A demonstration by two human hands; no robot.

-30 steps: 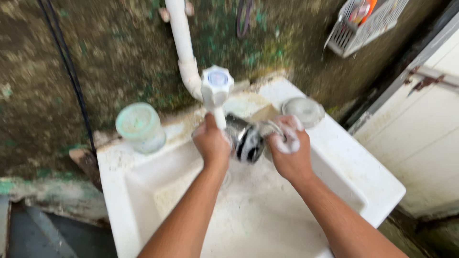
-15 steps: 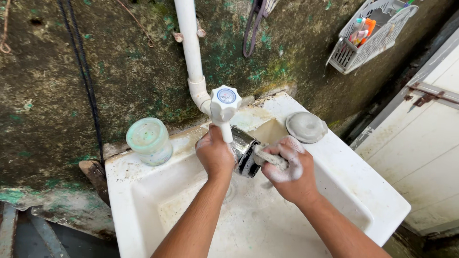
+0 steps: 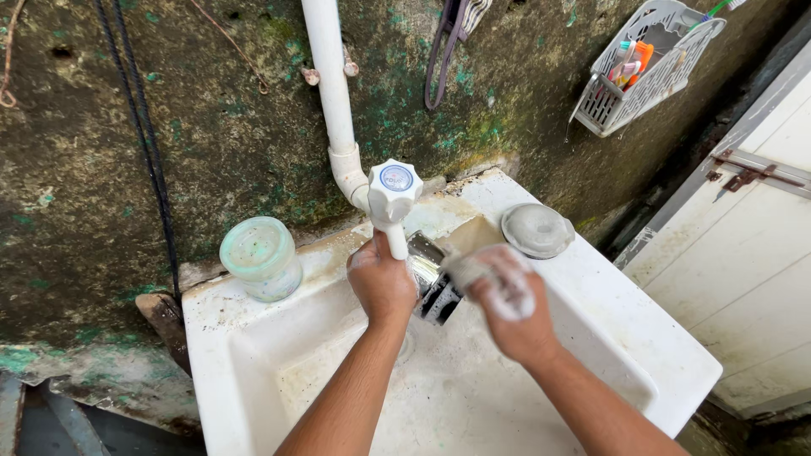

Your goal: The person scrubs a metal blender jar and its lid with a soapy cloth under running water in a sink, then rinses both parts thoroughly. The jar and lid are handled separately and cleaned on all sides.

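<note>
The left hand (image 3: 382,283) gripped a steel cup (image 3: 432,283) under the tap (image 3: 394,198) while the right hand (image 3: 507,308), closed on a soapy sponge (image 3: 494,279), scrubbed it.

**Colours at the sink**

White sink (image 3: 591,338), stained brown near the tap. White pipe (image 3: 329,84) and tap (image 3: 393,198), blue disc on top. Pale green jar (image 3: 262,257). Grey lid (image 3: 536,230). Shiny silver-and-black cup (image 3: 435,283). Mossy green-brown wall (image 3: 127,169).

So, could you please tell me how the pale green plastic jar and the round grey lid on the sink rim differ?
The pale green plastic jar stands tall at the sink's back-left corner; the round grey lid lies low and domed at the back right. The jar is translucent, the lid opaque. Both are round and rest untouched on the rim.
</note>
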